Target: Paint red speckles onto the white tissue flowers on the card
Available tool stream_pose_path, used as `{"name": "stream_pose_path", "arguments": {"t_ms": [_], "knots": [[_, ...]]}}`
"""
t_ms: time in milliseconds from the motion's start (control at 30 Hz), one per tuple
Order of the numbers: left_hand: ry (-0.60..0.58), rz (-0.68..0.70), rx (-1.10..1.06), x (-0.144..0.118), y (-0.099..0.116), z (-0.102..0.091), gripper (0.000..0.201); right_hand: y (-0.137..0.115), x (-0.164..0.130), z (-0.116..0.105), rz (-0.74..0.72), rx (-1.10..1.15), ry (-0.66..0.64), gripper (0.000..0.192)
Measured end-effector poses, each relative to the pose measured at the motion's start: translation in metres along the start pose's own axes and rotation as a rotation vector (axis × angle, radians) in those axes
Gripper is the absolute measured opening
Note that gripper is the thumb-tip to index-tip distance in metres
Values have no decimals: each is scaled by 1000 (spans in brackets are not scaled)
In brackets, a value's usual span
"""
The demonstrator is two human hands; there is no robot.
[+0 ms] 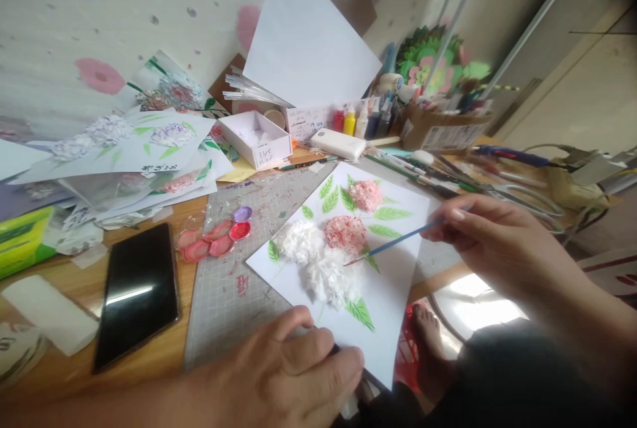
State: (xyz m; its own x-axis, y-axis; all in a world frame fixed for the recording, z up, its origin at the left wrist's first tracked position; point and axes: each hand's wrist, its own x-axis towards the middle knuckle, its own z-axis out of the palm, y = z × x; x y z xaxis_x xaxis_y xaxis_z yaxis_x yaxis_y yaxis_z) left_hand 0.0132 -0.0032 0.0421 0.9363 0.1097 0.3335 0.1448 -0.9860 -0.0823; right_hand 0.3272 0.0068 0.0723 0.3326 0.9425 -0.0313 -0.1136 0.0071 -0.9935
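Left hand (293,368) hides card's (393,282) near corner; box label (311,124) writing illegible.

Left hand (298,365) low and near, palm down, fingers curled and pressed flat, forearm reaching in from the lower left, right hand (480,235) raised at the right, fingertips pinched together, wrist bent inward, forearm angling from the lower right

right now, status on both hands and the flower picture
Right hand gripping paintbrush, tip at the red flower. Left hand pinning white sheet at its near edge. Paint palette and phone lie left, apart.
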Motion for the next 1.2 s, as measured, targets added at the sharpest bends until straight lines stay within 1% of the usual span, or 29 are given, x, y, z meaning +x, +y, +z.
{"name": "stream_pose_path", "arguments": {"t_ms": [100, 200, 267, 333, 367, 433, 467, 500, 533, 633, 700, 767, 833, 900, 933, 1000, 1100, 1167, 1200], "knots": [[96, -54, -53, 1, -9, 2, 37, -1, 2, 2, 32, -29, -21, 37], [268, -73, -101, 0, -18, 7, 35, 1, 3, 8, 49, -49, -31, 34], [333, -75, -134, 0, -22, 11, 34, 4, 4, 13, 67, -66, -44, 33], [357, -68, -155, 0, -22, 12, 34, 8, 5, 18, 85, -83, -59, 32], [361, -95, -156, 1, -22, 13, 33, 9, 5, 20, 91, -92, -64, 33], [368, -185, -145, 2, -19, 13, 34, 11, 7, 23, 100, -121, -63, 35], [365, -251, -137, 2, -18, 13, 36, 12, 7, 24, 104, -145, -57, 36], [355, -274, -135, 2, -15, 14, 37, 13, 8, 24, 111, -175, -46, 37], [372, -244, -149, 1, -12, 15, 37, 13, 9, 23, 115, -207, -37, 38], [365, -401, -130, -3, -1, 23, 39, 13, 11, 19, 107, -293, -42, 38], [356, -479, -118, -6, 5, 28, 38, 12, 13, 16, 95, -366, -91, 38], [354, -495, -125, -7, 8, 30, 36, 12, 14, 14, 90, -419, -132, 37], [331, -488, -144, -9, 5, 30, 36, 12, 15, 15, 98, -413, -146, 34], [271, -451, -157, -10, -1, 31, 35, 14, 15, 18, 114, -353, -112, 32], [263, -416, -155, -11, -4, 32, 35, 15, 16, 20, 126, -327, -85, 32], [301, -340, -129, -13, -10, 37, 38, 18, 17, 24, 148, -281, -8, 35], [377, -279, -80, -14, -14, 45, 40, 21, 19, 25, 181, -230, 96, 39], [376, -283, -72, -13, -14, 46, 40, 21, 19, 23, 183, -230, 110, 38], [390, -282, -74, -12, -12, 45, 40, 21, 19, 21, 176, -251, 87, 38]]}}
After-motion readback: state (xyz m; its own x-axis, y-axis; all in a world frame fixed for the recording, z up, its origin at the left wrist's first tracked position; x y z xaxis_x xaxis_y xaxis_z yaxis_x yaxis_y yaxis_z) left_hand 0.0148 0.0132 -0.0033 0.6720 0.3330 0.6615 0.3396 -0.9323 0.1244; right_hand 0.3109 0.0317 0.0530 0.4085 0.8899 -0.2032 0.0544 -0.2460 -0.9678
